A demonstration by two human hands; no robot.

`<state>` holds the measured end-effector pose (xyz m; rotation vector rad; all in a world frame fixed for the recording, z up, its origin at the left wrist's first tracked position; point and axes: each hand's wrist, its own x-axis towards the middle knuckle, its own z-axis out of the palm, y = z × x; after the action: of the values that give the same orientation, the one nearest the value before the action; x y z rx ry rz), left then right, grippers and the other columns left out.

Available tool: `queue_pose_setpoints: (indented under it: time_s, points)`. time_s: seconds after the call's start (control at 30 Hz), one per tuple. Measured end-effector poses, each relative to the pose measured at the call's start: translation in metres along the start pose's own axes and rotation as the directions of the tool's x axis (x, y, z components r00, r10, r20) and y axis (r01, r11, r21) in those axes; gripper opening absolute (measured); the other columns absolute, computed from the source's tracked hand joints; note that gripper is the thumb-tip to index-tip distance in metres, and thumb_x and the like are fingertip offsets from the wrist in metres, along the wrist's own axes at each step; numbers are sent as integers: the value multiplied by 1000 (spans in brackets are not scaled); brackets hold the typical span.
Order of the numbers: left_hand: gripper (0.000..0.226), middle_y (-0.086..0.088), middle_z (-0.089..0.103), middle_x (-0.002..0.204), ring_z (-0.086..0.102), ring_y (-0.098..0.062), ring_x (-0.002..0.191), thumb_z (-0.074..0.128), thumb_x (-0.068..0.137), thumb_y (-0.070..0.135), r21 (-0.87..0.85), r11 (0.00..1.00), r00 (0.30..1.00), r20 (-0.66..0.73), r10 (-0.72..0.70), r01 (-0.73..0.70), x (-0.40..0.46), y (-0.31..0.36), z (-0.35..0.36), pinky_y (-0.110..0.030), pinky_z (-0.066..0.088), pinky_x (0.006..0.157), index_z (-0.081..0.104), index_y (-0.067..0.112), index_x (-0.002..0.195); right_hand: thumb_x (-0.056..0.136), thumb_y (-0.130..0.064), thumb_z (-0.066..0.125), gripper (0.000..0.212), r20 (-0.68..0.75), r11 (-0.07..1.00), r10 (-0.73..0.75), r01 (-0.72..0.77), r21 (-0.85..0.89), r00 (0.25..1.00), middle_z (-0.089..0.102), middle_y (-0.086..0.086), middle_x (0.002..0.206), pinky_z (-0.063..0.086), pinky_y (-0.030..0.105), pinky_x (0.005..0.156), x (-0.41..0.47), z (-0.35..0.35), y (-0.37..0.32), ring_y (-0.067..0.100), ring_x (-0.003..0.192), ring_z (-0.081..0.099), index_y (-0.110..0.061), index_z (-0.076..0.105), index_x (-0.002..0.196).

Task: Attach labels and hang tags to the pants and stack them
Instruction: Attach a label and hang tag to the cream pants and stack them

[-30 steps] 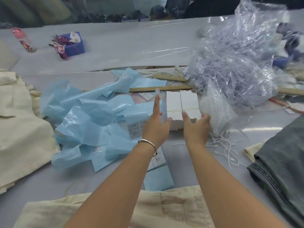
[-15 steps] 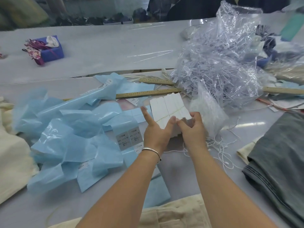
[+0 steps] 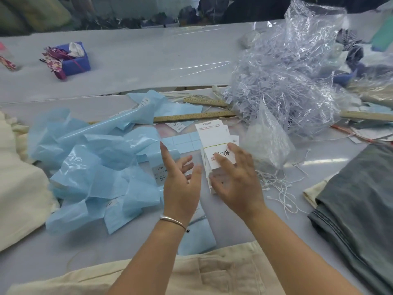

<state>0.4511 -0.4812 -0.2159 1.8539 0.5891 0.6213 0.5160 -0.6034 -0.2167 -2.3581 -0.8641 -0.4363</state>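
clear bag (image 3: 297,67) of tag strings, left grip (image 3: 180,179) spread empty, right grip (image 3: 236,177) flat on hang tags (image 3: 214,137)

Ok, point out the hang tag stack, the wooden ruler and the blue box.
hang tag stack (image 3: 213,135), head view, white face of the top tag.
wooden ruler (image 3: 194,116), head view, middle of its marked face.
blue box (image 3: 77,64), head view, front wall.

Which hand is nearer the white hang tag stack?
Right. The right hand lies on the white hang tag stack, fingers spread over its near end; the left hand is open just left of it, apart.
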Motion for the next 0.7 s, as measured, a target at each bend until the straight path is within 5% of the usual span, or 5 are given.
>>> queue_pose_setpoints:
  time_s: [0.13,0.23,0.47,0.6,0.7]
  points:
    - [89,1,65,120,62,0,99,60,92,13,31,999,1000,15,23,-23,-3,-1,-8,-3,45,76,-3,27,153,74,-44,76,43,-65,997,75,-76,-15,995,58,18,124,48,47,91,4,-15,-4,38,110,55,-8,70,98]
    - [89,3,65,117,61,6,97,61,92,12,47,998,1000,11,29,-30,-10,1,-11,-4,45,74,-2,27,153,68,-37,84,39,-91,999,45,-46,-19,995,69,12,110,50,47,86,8,-21,-9,33,105,62,-6,71,87]
    - [90,0,56,124,62,-1,98,61,90,9,51,997,998,-25,60,-59,-19,10,-18,-11,50,70,-1,27,152,65,-27,86,23,50,977,-175,180,-112,983,74,8,84,37,51,100,25,-42,2,27,83,70,-8,75,72]
    - [91,1,53,126,62,-4,97,63,89,11,106,990,995,4,97,-97,-26,14,-13,-16,52,71,-1,25,153,63,-18,85,14,171,949,-315,316,21,934,73,7,70,47,34,78,44,-54,11,29,67,69,-7,75,65]
    - [94,5,51,126,61,-3,95,64,88,15,160,975,988,59,143,-151,-32,15,-10,-18,53,71,-2,27,153,65,-18,86,14,256,949,-312,289,125,915,75,5,78,52,33,71,55,-57,14,28,74,68,-8,78,71]
